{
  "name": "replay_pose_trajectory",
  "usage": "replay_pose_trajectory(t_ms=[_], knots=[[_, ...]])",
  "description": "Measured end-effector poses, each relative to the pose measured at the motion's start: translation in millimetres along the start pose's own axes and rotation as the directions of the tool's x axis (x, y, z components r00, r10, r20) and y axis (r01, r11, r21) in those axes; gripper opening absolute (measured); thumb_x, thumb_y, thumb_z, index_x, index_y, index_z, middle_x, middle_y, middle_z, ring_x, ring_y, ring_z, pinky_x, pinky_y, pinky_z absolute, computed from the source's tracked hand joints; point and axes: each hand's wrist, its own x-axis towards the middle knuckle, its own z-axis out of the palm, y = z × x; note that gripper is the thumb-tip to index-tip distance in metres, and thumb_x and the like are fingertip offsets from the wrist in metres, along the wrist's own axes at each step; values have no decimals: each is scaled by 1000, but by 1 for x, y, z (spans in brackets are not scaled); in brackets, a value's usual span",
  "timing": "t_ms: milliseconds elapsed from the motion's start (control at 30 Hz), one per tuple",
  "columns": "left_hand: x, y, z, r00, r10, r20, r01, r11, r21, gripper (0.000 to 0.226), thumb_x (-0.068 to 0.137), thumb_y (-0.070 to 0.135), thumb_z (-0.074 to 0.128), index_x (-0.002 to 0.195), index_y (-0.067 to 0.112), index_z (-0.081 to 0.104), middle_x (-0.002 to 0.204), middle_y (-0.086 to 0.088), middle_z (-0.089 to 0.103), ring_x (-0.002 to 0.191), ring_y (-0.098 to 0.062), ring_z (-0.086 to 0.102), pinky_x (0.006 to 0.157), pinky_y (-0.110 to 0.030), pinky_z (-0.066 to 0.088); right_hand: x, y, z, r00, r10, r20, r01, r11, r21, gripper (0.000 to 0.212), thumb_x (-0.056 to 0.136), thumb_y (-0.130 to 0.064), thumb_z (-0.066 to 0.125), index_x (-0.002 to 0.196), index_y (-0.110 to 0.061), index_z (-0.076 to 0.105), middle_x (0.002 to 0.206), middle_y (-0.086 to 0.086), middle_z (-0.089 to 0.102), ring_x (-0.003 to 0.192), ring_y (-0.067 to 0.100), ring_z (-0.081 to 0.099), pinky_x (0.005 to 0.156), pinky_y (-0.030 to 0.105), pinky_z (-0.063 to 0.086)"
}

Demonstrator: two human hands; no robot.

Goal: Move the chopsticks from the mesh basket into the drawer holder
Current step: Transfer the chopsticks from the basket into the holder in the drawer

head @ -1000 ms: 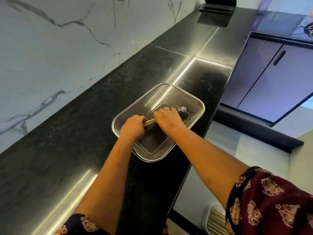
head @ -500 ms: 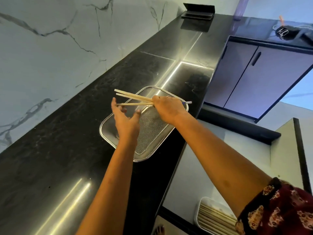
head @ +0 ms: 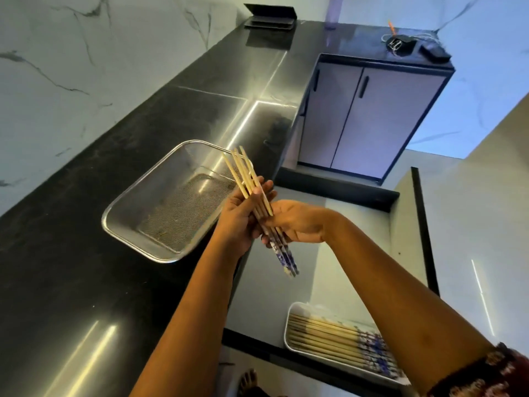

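Your left hand [head: 237, 220] curled round the chopsticks [head: 244, 176], thumb across them; your right hand [head: 299, 222] gripped them just below; the bundle hung tilted beside the basket [head: 114, 234] on the counter [head: 80, 282], well apart from the holder [head: 289, 319].

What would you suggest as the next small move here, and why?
Probably lower the chopsticks toward the drawer holder, below on the right: the left hand and right hand already grip them together, clear of the mesh basket.
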Motion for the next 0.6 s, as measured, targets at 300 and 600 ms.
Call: replay_pose_trajectory(t_ms=[300,600], knots=[[-25,-56,44,992,-96,-82,106,988,116,22,95,11,49,115,11,58,101,-1,72,88,-14,72,59,-23,58,-45,72,-25,997,72,14,-72,944,323,22,98,-21,45,101,-10,64,83,7,74,74,19,72,69,30,59],[-44,-94,70,981,-79,-175,106,983,149,15,100,15,38,105,22,51,97,-2,63,82,-14,72,72,-30,57,-83,113,-32,978,201,51,-207,931,301,37,97,-39,43,100,-7,62,81,9,73,73,21,71,67,34,60]])
